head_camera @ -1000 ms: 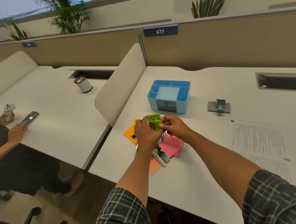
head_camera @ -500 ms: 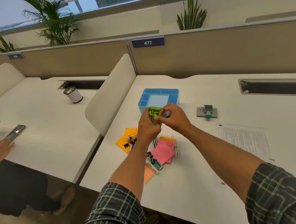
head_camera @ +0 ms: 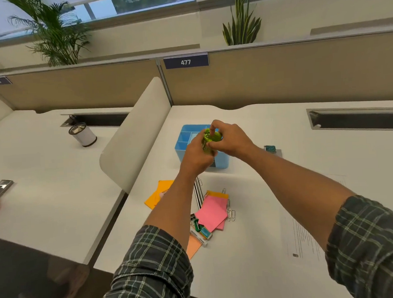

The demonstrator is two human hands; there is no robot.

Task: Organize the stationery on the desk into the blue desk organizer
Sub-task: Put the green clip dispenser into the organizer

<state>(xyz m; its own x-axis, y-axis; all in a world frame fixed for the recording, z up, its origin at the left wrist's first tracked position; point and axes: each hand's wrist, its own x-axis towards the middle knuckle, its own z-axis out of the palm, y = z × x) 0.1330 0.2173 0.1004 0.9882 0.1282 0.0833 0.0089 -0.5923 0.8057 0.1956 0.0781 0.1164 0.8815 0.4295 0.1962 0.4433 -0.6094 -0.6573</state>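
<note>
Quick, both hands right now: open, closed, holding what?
Left hand: closed around the green object, above the blue organizer.
Right hand: fingers pinched on the same green object.

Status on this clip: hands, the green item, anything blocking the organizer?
Left hand and right hand both gripping green stapler-like item. Held over blue organizer, not in. Nothing visibly blocking; pink notes wait on desk.
</note>
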